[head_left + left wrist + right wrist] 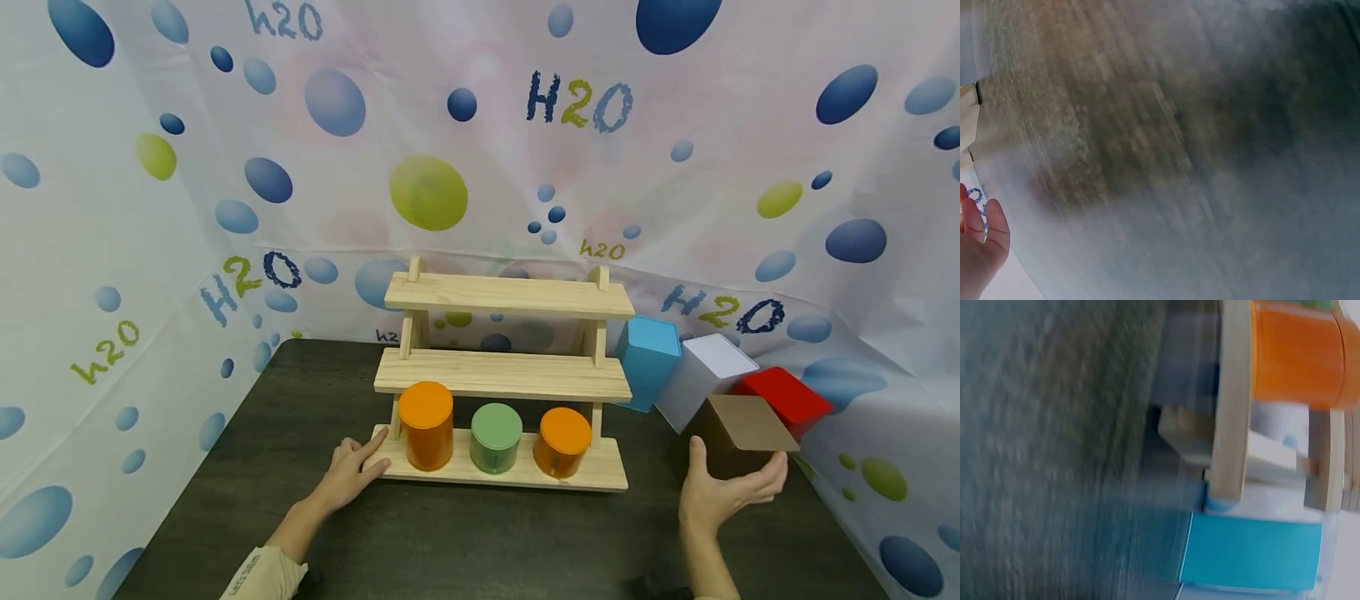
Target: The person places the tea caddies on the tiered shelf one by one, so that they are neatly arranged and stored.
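Observation:
A three-tier wooden shelf [502,372] stands on the dark table. On its bottom tier are a tall orange cylinder [427,433], a green cylinder [496,442] and a shorter orange cylinder [562,446]. My left hand [347,475] is at the left end of that tier, index finger and thumb reaching its corner. To the right, my right hand [712,500] is spread, palm up, at the front of a brown box [750,421], its fingertips overlapping the box's lower edge. In the left wrist view, part of the left hand [985,250] shows; the right wrist view shows no hand.
Behind the brown box are a red box [787,398], a white box [705,375] and a blue box [648,362], grouped right of the shelf. A dotted curtain [495,50] with printed letters hangs behind the table [480,542] and along both sides.

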